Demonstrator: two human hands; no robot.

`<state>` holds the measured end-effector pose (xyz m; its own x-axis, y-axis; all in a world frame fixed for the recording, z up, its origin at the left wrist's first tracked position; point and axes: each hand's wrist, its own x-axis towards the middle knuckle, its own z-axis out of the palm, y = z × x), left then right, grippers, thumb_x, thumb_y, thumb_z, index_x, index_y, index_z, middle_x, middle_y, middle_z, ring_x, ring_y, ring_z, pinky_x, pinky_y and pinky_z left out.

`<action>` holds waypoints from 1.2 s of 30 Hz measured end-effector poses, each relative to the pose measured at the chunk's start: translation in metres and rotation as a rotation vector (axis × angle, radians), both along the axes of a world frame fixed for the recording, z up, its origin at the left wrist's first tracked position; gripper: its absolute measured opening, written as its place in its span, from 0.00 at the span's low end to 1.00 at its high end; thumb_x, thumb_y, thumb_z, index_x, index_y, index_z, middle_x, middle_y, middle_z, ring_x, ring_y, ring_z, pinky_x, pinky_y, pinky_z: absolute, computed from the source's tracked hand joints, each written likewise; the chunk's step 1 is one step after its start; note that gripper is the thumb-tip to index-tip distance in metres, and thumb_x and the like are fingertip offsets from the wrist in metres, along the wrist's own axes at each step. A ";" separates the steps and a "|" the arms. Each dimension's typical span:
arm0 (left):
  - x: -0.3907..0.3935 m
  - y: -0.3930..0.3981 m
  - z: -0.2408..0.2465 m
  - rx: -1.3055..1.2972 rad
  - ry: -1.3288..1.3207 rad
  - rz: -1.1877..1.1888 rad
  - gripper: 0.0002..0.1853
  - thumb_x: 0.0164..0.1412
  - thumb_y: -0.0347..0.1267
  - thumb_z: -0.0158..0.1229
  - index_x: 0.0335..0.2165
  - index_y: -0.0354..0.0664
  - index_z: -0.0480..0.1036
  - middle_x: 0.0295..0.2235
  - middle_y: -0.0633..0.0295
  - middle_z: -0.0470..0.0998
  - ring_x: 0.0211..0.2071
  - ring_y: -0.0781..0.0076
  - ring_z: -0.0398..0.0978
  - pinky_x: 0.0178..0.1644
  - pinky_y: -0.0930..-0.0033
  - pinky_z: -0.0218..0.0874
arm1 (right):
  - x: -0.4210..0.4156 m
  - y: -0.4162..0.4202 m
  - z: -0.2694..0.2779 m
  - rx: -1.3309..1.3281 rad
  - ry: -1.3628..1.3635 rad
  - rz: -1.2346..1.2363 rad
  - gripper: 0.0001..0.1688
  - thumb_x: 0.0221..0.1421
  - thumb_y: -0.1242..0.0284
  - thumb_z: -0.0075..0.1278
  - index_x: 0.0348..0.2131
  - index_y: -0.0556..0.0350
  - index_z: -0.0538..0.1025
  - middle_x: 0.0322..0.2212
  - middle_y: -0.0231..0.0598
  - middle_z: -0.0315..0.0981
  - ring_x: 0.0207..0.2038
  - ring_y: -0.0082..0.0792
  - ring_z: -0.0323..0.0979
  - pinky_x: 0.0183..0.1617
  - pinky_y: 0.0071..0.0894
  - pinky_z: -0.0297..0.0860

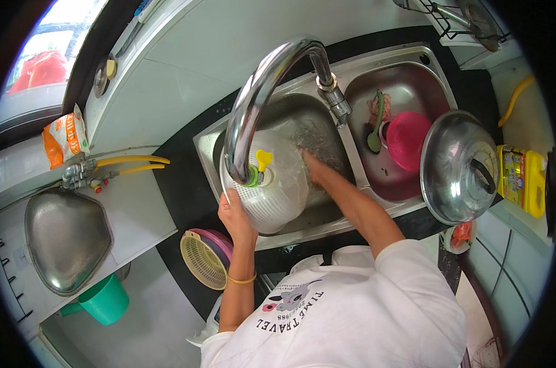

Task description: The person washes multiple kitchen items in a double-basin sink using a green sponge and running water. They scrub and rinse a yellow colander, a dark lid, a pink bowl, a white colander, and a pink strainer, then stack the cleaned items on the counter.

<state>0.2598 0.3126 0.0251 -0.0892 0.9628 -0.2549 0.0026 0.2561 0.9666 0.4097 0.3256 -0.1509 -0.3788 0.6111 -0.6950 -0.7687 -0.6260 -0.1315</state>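
My left hand (234, 215) grips the near-left rim of a white plastic colander (278, 202), which is tilted in the left basin (301, 103) of a steel double sink. My right hand (312, 168) is low in that basin, against or close beside the colander's right side, where water splashes. Its fingers are mostly hidden, so I cannot tell whether they hold anything. Over the colander arches a chrome faucet (259, 87) with a yellow lever (263, 159). Its spout (336, 103) points down near the divider between the basins.
The right basin (402, 83) holds a pink bowl (409, 140) and a green-handled brush (375, 133). A metal lid (457, 170) overlaps its right edge, beside a yellow jug (521, 179). Stacked plastic baskets (204, 262) stand by my left forearm. Yellow hoses (135, 161) run at left.
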 end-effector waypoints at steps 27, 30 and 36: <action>0.025 0.019 -0.086 -0.486 -0.536 -0.155 0.26 0.58 0.49 0.38 0.46 0.41 0.59 0.44 0.60 0.65 0.46 0.66 0.62 0.51 0.64 0.53 | -0.052 -0.047 0.087 0.633 -1.600 -0.313 0.16 0.49 0.74 0.40 0.41 0.57 0.65 0.43 0.43 0.63 0.49 0.45 0.58 0.52 0.37 0.55; 0.017 0.022 -0.091 -0.491 -0.569 -0.150 0.25 0.58 0.48 0.40 0.47 0.43 0.59 0.45 0.62 0.65 0.46 0.68 0.62 0.49 0.65 0.55 | -0.052 -0.043 0.109 0.795 -1.535 -0.287 0.16 0.44 0.78 0.43 0.38 0.56 0.67 0.43 0.43 0.63 0.49 0.45 0.57 0.54 0.38 0.54; 0.039 0.007 -0.052 -0.534 -0.545 -0.171 0.19 0.57 0.40 0.44 0.47 0.49 0.60 0.47 0.66 0.63 0.48 0.71 0.61 0.52 0.66 0.54 | 0.001 0.029 0.098 0.601 -1.191 0.039 0.17 0.43 0.77 0.44 0.37 0.54 0.71 0.42 0.43 0.63 0.51 0.44 0.56 0.54 0.35 0.54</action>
<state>0.2989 0.3192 -0.0270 0.3199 0.6865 -0.6529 -0.3554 0.7258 0.5890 0.4107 0.3547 -0.0530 0.2426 0.9399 -0.2405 0.0237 -0.2536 -0.9670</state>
